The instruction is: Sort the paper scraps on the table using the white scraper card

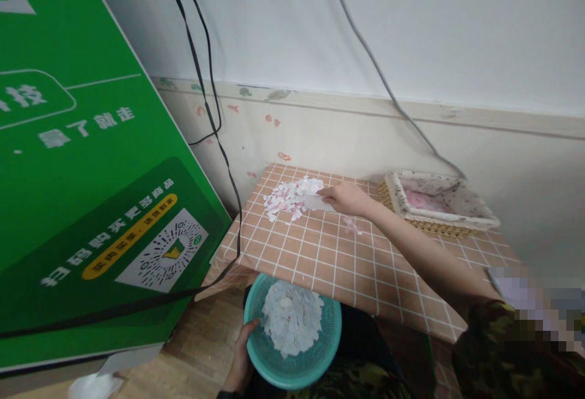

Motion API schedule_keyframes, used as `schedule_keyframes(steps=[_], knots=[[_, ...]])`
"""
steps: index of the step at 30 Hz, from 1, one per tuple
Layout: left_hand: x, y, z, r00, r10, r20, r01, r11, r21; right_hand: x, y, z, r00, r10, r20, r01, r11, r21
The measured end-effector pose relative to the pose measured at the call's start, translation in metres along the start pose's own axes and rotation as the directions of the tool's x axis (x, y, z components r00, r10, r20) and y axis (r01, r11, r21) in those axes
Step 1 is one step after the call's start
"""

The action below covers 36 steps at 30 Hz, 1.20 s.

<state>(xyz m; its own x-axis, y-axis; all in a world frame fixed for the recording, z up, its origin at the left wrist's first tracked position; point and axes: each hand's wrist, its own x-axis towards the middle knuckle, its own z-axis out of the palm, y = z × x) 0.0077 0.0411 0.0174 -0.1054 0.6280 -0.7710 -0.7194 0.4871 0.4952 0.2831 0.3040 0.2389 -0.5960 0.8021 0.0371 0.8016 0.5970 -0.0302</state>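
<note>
My left hand point(242, 350) grips the left rim of a teal plastic basin point(331, 344) with slotted sides, held just below the table's front edge. Small torn scraps of whitish paper point(295, 320) fill its middle. Over the tabletop, my right hand point(348, 198) is closed on a flat white card point(317, 203). The card's left edge meets a loose pile of white and pink paper scraps point(286, 197). A few pinkish scraps point(351, 225) lie apart, below my right wrist.
A brown checked cloth covers the table point(365, 265), which stands against the wall. At its back right is a cloth-lined wicker basket point(457, 225) with pink material inside. A large green panel point(114, 204) rises on the left, and a black strap point(231, 173) hangs before the table's left edge.
</note>
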Motion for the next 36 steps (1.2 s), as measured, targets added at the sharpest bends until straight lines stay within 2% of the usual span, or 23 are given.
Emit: schedule_keyframes(steps=[3, 9, 15, 19, 26, 30, 32, 36], knots=[[-0.002, 0.000, 0.003, 1.000, 0.010, 0.002, -0.010, 1.000, -0.026, 0.000, 0.001, -0.004, 0.999, -0.032, 0.033, 0.031, 0.999, 0.028], [-0.008, 0.002, 0.009, 1.000, -0.015, 0.005, 0.015, 0.999, -0.029, 0.003, 0.002, -0.007, 1.000, 0.015, 0.013, -0.015, 1.000, -0.016], [-0.015, 0.006, 0.016, 0.999, -0.004, -0.041, 0.002, 0.999, -0.035, 0.000, 0.005, -0.010, 0.997, -0.043, 0.071, 0.043, 0.999, 0.005], [-0.020, 0.008, 0.021, 0.999, -0.002, -0.052, 0.001, 1.000, -0.020, -0.004, 0.009, -0.010, 1.000, 0.005, 0.028, -0.006, 0.999, 0.032], [-0.013, 0.004, 0.016, 1.000, -0.009, -0.027, 0.008, 0.999, -0.043, -0.012, 0.013, -0.011, 0.997, -0.060, 0.044, 0.057, 0.996, 0.071], [-0.006, 0.001, 0.009, 0.999, 0.009, -0.039, -0.010, 1.000, -0.029, -0.014, 0.013, -0.008, 1.000, 0.005, -0.010, -0.004, 1.000, 0.021], [-0.001, -0.002, 0.004, 1.000, 0.008, -0.010, -0.008, 1.000, -0.025, -0.016, 0.011, -0.006, 1.000, 0.008, -0.016, -0.008, 1.000, 0.013], [0.010, -0.007, -0.007, 0.994, 0.008, 0.111, -0.003, 0.999, -0.044, -0.023, 0.007, -0.003, 0.998, -0.060, 0.005, 0.059, 0.997, 0.047]])
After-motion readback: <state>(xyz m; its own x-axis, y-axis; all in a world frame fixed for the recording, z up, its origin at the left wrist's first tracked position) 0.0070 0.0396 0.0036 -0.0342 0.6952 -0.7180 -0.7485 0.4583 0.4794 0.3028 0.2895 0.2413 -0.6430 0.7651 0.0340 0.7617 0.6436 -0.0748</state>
